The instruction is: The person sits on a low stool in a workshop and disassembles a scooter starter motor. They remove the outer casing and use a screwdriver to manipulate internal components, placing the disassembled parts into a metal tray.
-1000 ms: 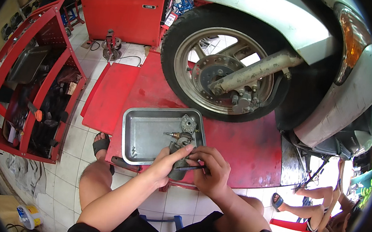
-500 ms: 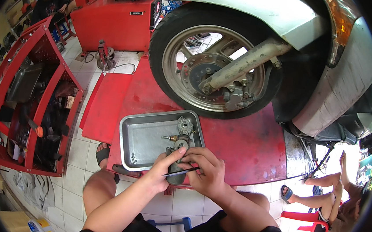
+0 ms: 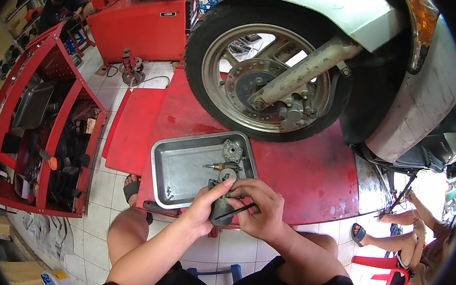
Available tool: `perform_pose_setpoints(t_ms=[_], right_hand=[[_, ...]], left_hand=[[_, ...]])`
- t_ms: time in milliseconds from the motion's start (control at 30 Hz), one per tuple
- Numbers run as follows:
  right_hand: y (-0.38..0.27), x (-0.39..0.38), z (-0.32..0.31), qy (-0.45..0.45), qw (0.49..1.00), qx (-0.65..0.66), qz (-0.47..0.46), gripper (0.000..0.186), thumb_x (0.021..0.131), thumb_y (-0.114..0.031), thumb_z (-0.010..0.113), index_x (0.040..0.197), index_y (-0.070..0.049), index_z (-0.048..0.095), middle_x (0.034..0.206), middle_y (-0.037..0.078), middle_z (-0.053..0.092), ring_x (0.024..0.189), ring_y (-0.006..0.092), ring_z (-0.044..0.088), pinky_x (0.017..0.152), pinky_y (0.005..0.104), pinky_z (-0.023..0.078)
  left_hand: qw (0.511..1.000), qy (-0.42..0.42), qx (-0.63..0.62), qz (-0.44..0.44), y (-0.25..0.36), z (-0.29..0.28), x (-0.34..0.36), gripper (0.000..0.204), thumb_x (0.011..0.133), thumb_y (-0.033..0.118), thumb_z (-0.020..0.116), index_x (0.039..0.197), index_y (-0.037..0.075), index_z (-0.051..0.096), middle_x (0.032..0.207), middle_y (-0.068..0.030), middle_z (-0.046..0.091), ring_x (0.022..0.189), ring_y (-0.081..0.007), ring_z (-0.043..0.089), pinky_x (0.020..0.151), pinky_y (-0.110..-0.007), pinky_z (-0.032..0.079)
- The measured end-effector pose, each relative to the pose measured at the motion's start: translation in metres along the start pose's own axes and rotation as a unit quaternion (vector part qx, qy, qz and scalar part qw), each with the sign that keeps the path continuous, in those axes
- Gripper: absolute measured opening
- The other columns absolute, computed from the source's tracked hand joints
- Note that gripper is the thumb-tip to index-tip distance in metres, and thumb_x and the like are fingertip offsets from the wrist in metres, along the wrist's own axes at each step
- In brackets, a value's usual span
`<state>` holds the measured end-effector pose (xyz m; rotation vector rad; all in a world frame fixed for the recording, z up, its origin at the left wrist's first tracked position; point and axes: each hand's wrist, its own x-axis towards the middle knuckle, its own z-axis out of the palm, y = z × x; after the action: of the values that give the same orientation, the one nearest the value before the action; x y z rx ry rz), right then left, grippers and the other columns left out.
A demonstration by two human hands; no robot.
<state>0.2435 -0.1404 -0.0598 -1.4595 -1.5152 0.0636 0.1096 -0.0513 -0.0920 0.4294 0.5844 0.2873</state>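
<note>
Both hands are down at the near edge of the red lift platform [image 3: 301,176], busy on a small dark metal part [image 3: 221,208] that sits right at the front rim of the steel tray [image 3: 182,165]. The left hand [image 3: 206,208] is wrapped around that part from the left, thumb pressed on top and fingers closed on it, holding it firm. The right hand [image 3: 260,208] is closed too, pinching a thin black tool [image 3: 241,211] that slants down to the left and meets the part near its lower side. Look into the tray — a shallow, grey rectangular pan, mostly bare metal, with its load pushed to the right side: a round grey cast piece [image 3: 232,151] at the far right corner, and just nearer a brass-tipped fitting [image 3: 220,167] lying sideways, pointing left. A couple of tiny screws or clips [image 3: 170,194] lie near the front left corner, too small to tell which. Behind the tray stands the scooter's front wheel [image 3: 266,75] on the platform, brake disc facing us. Off to the left, well apart — a red tool cart [image 3: 39,126], its open shelves crowded with dark tools and another grey tray [image 3: 31,104].
</note>
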Motion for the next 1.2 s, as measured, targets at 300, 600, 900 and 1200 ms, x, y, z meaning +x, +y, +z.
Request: perform_pose_setpoints(t_ms=[300,600,900,1200], right_hand=[[-0.006,0.002,-0.002,-0.011,1.0,-0.001,0.026,0.025,0.069,-0.002,0.085,0.087,-0.003,0.068,0.096,0.011,0.072,0.08,0.0229,0.072,0.065,0.0293,0.057],[-0.003,-0.002,0.0,-0.016,1.0,0.018,0.006,0.027,0.069,-0.004,0.085,0.091,-0.004,0.069,0.097,0.011,0.072,0.083,0.0224,0.072,0.066,0.0295,0.057],[-0.005,0.002,-0.003,-0.015,0.999,0.027,-0.035,0.02,0.077,-0.008,0.081,0.092,-0.007,0.069,0.097,0.004,0.07,0.072,0.019,0.07,0.055,0.0304,0.055],[-0.008,-0.003,-0.004,-0.028,0.999,0.018,0.024,0.03,0.071,-0.014,0.088,0.092,-0.005,0.069,0.098,0.007,0.07,0.081,0.0211,0.071,0.064,0.03,0.056]], left_hand=[[0.999,-0.038,0.02,0.002,0.003,-0.005,-0.001,0.044,0.096,0.041,0.066,0.118,0.003,0.058,0.101,-0.0087,0.065,0.088,-0.0176,0.068,0.078,-0.034,0.058],[0.998,-0.064,-0.008,-0.001,0.001,-0.002,-0.005,0.044,0.098,0.041,0.062,0.12,0.002,0.056,0.107,-0.0096,0.064,0.095,-0.0181,0.066,0.082,-0.033,0.056],[0.996,-0.089,-0.018,-0.008,-0.002,-0.008,-0.004,0.047,0.1,0.043,0.058,0.125,0.003,0.054,0.112,-0.0125,0.063,0.104,-0.0228,0.066,0.093,-0.038,0.056],[0.996,-0.083,0.008,-0.019,-0.002,-0.015,-0.002,0.048,0.099,0.043,0.059,0.123,0.003,0.055,0.11,-0.0133,0.063,0.103,-0.0254,0.066,0.091,-0.04,0.056]])
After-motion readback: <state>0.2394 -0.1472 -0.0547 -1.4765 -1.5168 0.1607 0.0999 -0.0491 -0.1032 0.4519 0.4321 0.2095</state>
